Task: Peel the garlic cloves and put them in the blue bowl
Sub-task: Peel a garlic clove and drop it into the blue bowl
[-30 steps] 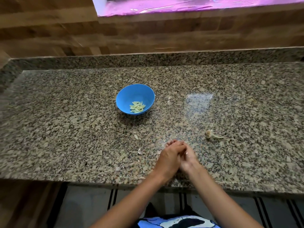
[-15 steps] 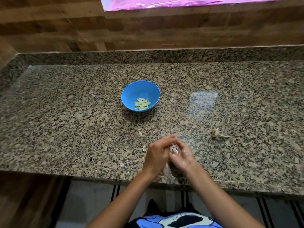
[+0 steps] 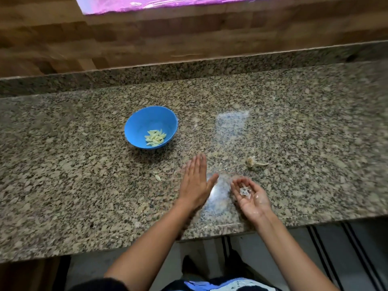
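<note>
The blue bowl (image 3: pixel 151 122) stands on the granite counter with several peeled garlic cloves (image 3: pixel 155 138) in it. My left hand (image 3: pixel 195 182) is flat with straight fingers, below and right of the bowl, holding nothing. My right hand (image 3: pixel 251 197) is palm up, its fingers curled in a cup around a small heap of white garlic skins (image 3: pixel 245 191). A loose clove (image 3: pixel 157 177) lies on the counter left of my left hand.
A garlic stem with root end (image 3: pixel 255 162) lies on the counter (image 3: pixel 63 185) right of my hands. The counter's front edge runs just below my wrists. A wooden wall rises behind the counter's raised back ledge.
My hands were pressed together over the skins; now they have parted. The left hand has opened flat and moved left, and the right has turned palm up with the skins in it.
</note>
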Demonstrator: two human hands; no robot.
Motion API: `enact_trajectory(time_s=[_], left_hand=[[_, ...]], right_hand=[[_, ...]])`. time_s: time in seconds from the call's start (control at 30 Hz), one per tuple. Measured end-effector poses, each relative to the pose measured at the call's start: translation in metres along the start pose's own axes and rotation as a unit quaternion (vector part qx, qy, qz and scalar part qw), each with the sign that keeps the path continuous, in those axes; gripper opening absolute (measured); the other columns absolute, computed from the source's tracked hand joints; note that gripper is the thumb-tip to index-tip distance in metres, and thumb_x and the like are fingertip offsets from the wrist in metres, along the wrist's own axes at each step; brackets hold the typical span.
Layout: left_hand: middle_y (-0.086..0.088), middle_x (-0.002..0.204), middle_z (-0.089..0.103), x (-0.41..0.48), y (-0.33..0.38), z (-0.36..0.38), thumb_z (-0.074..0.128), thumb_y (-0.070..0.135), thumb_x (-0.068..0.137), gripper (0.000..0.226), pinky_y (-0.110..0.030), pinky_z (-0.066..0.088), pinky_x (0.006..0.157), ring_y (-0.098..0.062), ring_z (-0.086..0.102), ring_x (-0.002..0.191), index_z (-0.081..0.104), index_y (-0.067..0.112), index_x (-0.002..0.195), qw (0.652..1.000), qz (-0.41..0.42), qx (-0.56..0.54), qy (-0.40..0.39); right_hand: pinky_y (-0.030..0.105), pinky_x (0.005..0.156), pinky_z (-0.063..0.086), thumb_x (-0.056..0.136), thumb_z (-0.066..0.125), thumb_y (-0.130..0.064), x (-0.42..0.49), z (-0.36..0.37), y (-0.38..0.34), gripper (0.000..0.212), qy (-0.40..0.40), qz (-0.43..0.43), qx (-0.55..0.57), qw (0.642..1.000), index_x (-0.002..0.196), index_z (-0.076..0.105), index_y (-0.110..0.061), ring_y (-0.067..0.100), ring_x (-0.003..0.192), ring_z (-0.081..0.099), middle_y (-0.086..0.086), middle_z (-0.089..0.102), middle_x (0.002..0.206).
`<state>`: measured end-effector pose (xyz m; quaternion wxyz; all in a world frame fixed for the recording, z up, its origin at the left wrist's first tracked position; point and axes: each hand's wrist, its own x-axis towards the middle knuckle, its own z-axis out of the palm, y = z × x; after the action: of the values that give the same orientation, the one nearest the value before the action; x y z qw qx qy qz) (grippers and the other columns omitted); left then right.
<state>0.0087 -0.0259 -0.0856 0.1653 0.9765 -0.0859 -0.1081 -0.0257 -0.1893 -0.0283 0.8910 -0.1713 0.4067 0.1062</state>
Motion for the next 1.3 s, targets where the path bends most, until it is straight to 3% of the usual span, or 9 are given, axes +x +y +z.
enact_trajectory(time_s=[0.23,0.4,0.6,0.8,0.97,1.03,1.1,1.17,1.3], left_hand=[[0.0,0.155,0.024,0.009,0.026,-0.01,0.027,0.052,0.098,0.056,-0.029,0.013,0.117,-0.014,0.019,0.142,0.035,0.023,0.145,0.959,0.274,-0.023,-0.074],[-0.003,0.144,0.044,-0.052,-0.04,-0.005,0.044,0.031,0.096,0.042,-0.033,0.035,0.109,-0.016,0.042,0.131,0.049,0.024,0.137,0.937,0.348,0.025,-0.008],[-0.008,0.114,0.068,-0.106,-0.106,-0.021,0.027,0.029,0.102,0.048,-0.024,0.043,0.096,-0.021,0.064,0.105,0.07,0.009,0.11,0.932,0.342,0.044,0.11],[-0.004,0.082,0.066,-0.125,-0.082,-0.018,0.067,0.008,0.078,0.005,-0.028,0.055,0.054,-0.019,0.065,0.069,0.068,0.01,0.083,0.978,0.12,0.077,0.153],[-0.004,0.086,0.068,-0.123,-0.033,-0.034,0.058,0.006,0.088,0.012,-0.029,0.055,0.07,-0.016,0.064,0.077,0.069,0.011,0.091,0.96,-0.244,-0.053,0.126],[-0.005,0.08,0.069,-0.12,-0.028,-0.049,0.064,0.002,0.084,0.01,-0.026,0.056,0.065,-0.012,0.066,0.066,0.069,0.011,0.085,0.822,-0.372,-0.398,0.168],[-0.011,0.076,0.065,-0.136,-0.03,-0.067,0.058,-0.006,0.085,0.015,-0.022,0.056,0.058,-0.013,0.066,0.056,0.066,0.003,0.077,0.536,-0.379,-0.73,0.19],[-0.013,0.065,0.066,-0.172,-0.04,-0.072,0.05,-0.009,0.089,0.034,-0.019,0.054,0.048,-0.013,0.066,0.049,0.067,-0.002,0.061,0.339,-0.341,-0.841,0.25],[-0.011,0.06,0.068,-0.285,-0.061,-0.062,0.046,-0.008,0.092,0.044,-0.02,0.056,0.053,-0.014,0.067,0.051,0.069,-0.005,0.055,0.211,-0.32,-0.838,0.389]], right_hand=[[0.036,0.055,0.058,0.097,0.04,-0.011,-0.006,-0.015,-0.011,0.027,0.007,-0.045,0.037,0.998,0.077,0.053,0.0,0.025,0.055,0.065,0.015,0.062,0.057],[0.035,0.062,0.056,0.097,0.041,-0.011,-0.009,-0.002,0.01,0.029,-0.002,-0.039,0.006,0.999,0.074,0.053,0.0,0.024,0.068,0.061,0.013,0.061,0.055],[0.036,0.061,0.056,0.098,0.04,-0.013,-0.004,0.005,0.045,0.03,-0.006,0.014,-0.035,0.999,0.074,0.053,-0.001,0.025,0.078,0.057,0.014,0.057,0.073],[0.038,0.067,0.056,0.095,0.043,-0.006,-0.017,0.015,0.064,0.025,-0.05,0.061,-0.151,0.985,0.071,0.051,-0.003,0.026,0.078,0.059,0.015,0.059,0.072],[0.038,0.071,0.056,0.097,0.04,-0.009,-0.026,0.018,0.069,0.03,-0.086,0.107,-0.238,0.962,0.069,0.05,-0.003,0.025,0.077,0.058,0.015,0.056,0.075],[0.036,0.066,0.057,0.097,0.04,-0.01,-0.025,0.019,0.08,0.031,-0.097,0.129,-0.262,0.952,0.068,0.05,-0.002,0.026,0.077,0.058,0.015,0.056,0.075],[0.036,0.063,0.056,0.098,0.038,-0.012,-0.029,0.022,0.097,0.034,-0.105,0.156,-0.282,0.941,0.068,0.051,-0.001,0.027,0.077,0.058,0.015,0.058,0.071],[0.034,0.058,0.056,0.1,0.035,-0.016,-0.037,0.026,0.126,0.038,-0.121,0.19,-0.301,0.927,0.067,0.05,-0.002,0.026,0.073,0.061,0.014,0.061,0.062],[0.036,0.084,0.05,0.101,0.03,-0.016,-0.077,0.016,0.218,0.039,-0.16,0.29,-0.38,0.864,0.069,0.048,-0.001,0.027,0.07,0.061,0.014,0.062,0.051]])
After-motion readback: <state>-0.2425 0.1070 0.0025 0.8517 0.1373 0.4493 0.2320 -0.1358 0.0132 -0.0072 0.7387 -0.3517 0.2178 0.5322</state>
